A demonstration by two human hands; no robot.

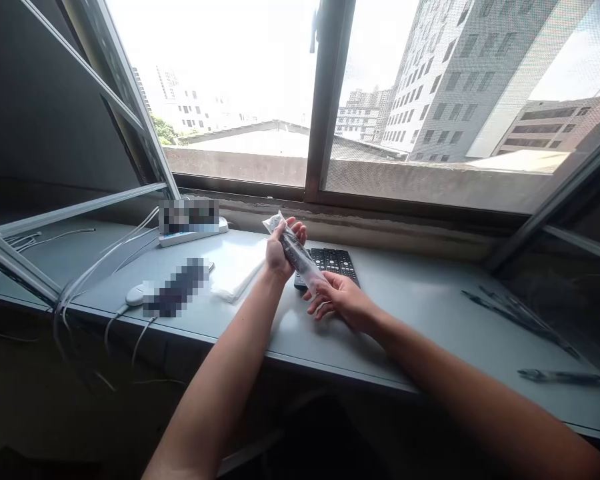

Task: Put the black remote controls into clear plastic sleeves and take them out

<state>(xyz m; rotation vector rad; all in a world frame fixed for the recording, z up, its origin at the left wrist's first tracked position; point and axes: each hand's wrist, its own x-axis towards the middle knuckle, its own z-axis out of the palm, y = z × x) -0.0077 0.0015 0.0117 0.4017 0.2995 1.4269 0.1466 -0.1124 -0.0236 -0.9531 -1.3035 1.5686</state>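
A dark remote control (295,252) lies inside a clear plastic sleeve, slanting between my two hands above the desk. My left hand (279,257) is wrapped round its far part, the thumb on top. At the near end, my right hand (341,298) pinches the sleeve's loose plastic (316,279) between thumb and forefinger, its other fingers loosely spread below. Several black remote controls (333,262) with rows of buttons lie side by side on the desk just behind my hands, partly hidden by them. Left of my left forearm is a stack of clear plastic sleeves (237,270).
On the grey desk (420,300), a blurred-out device (180,288) and a white power strip (195,232) with cables (107,253) stand at left. Dark items in clear plastic (525,320) lie at right, another (560,377) nearer the edge. Metal frame posts flank the desk; a window is behind.
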